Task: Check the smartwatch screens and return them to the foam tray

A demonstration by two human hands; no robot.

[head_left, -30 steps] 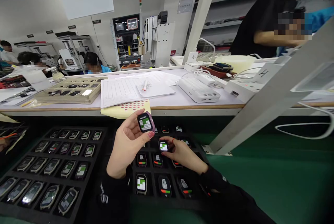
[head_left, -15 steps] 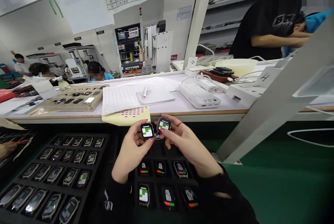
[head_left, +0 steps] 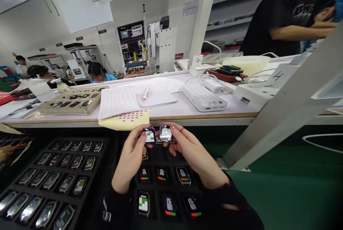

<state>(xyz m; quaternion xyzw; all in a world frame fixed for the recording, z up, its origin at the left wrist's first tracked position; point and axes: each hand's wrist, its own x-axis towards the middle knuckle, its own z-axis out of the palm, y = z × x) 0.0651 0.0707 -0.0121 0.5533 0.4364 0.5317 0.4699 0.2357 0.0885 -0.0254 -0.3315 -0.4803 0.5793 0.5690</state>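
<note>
My left hand (head_left: 134, 146) grips a smartwatch (head_left: 150, 136) with a lit green-and-white screen, its thumb over the left edge of the face. In my right hand (head_left: 184, 142) is a second smartwatch (head_left: 165, 134), its face bright with glare and the fingers round its right side. The two watches are held side by side above a black foam tray (head_left: 154, 190). Several watches lie in that tray's slots, some with red-and-green bars, one watch (head_left: 143, 202) with a green-and-white screen. Part of the tray's far rows is hidden behind my hands.
At the left stands another black tray (head_left: 88, 180) full of watches. On the shelf ahead are papers (head_left: 120, 97), a pen (head_left: 145, 93), a white power bank (head_left: 203, 97) and a beige tray (head_left: 69, 103). A slanted metal post (head_left: 278, 97) rises at the right. Co-workers sit or stand beyond.
The right watch has tilted, so its screen now shows glare, and my right thumb has moved off its face. My left thumb has moved up onto the left watch. The view has shifted slightly.
</note>
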